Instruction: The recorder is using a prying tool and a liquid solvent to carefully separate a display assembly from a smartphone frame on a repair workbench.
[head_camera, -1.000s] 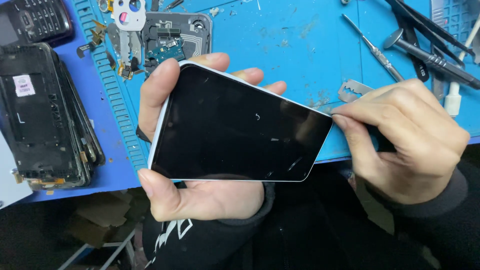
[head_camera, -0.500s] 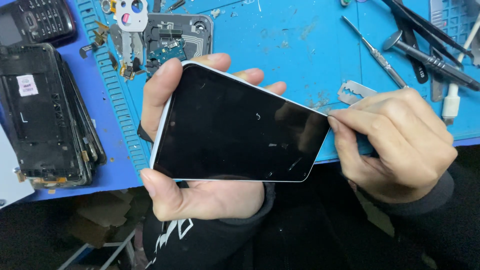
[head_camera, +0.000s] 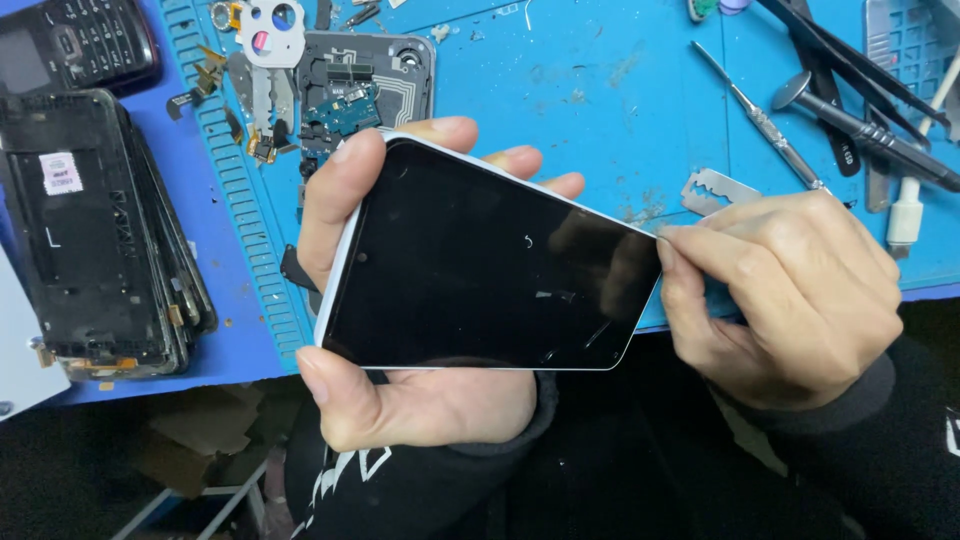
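Holding the phone above the edge of the blue mat, the left hand is wrapped around it from behind; the thumb presses on the lower long edge and the fingers curl over the upper long edge, so this hand is closed firmly on the phone. The phone lies screen up, tilted, with its dark glass facing the camera and a pale frame around it; its right end points to the right hand. The right hand is pinched closed at that right end, thumb and first finger pressed together against the corner of the frame; if something thin is between the fingertips, I cannot tell, because it is too small to see. As I judge it, the step in hand is the work at the seam between the glass and the frame, at the corner; the next move calls for a steady grip by the left hand and a small, careful pressure along the edge, not a hard pull, since the glass can crack. On the mat behind lie a razor blade, a thin metal tool, an opened phone back, and at the left a stack of old screens.
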